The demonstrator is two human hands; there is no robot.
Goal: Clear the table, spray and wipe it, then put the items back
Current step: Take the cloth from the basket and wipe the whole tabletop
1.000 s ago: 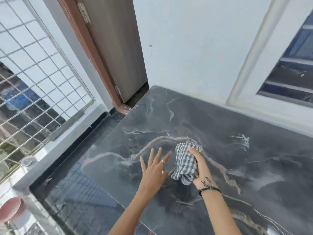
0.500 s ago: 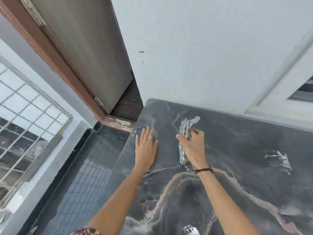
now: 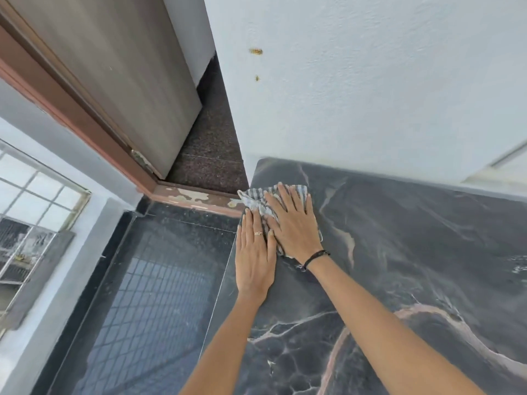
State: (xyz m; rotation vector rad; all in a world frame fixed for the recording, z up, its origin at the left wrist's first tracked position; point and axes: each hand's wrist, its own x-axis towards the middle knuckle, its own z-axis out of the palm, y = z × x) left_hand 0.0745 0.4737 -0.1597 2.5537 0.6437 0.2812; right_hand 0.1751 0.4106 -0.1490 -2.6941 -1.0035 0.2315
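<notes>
A dark marble table (image 3: 399,252) with pale veins fills the right half of the head view. A grey checked cloth (image 3: 256,199) lies flat at the table's far left corner. My right hand (image 3: 293,223) presses on it with straight, spread fingers. Beside it, my left hand (image 3: 253,252) lies flat along the table's left edge, its fingertips touching the cloth's near edge. Most of the cloth is hidden under my right hand.
A white wall (image 3: 370,81) runs along the table's far side. A grey door (image 3: 114,75) in a brown frame stands to the left. A dark glossy floor (image 3: 148,295) lies below the table's left edge, and a barred window (image 3: 34,209) is at far left.
My right hand went from gripping the bunched cloth to pressing it flat, and slid it left and farther into the corner. My left hand moved to the table's left edge.
</notes>
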